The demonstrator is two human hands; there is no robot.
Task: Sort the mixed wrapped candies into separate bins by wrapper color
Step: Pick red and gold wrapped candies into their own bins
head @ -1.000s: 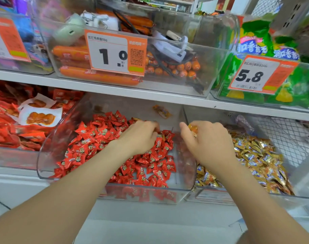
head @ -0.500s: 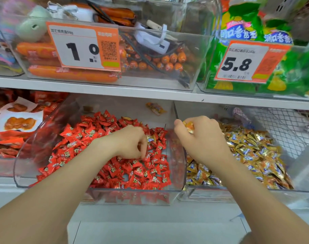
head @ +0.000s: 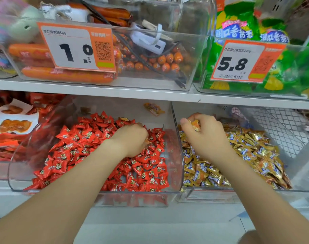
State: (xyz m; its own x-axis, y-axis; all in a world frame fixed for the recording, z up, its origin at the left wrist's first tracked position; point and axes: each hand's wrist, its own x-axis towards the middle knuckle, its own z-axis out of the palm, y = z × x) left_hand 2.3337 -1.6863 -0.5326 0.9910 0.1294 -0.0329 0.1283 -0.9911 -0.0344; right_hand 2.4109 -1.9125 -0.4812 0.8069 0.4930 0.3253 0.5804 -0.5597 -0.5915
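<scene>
Red candies (head: 83, 138) fill the clear bin (head: 132, 198). The left hand (head: 132, 140) sits curled in them, and I cannot tell if it holds one. Right of that bin, the right hand (head: 206, 136) pinches an orange candy (head: 195, 124) over gold candies (head: 255, 148).

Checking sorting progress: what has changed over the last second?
The left hand drew slightly nearer through the red candies. The right hand edged right over the gold bin, still pinching its orange candy. Bins and piles stayed put.
</scene>
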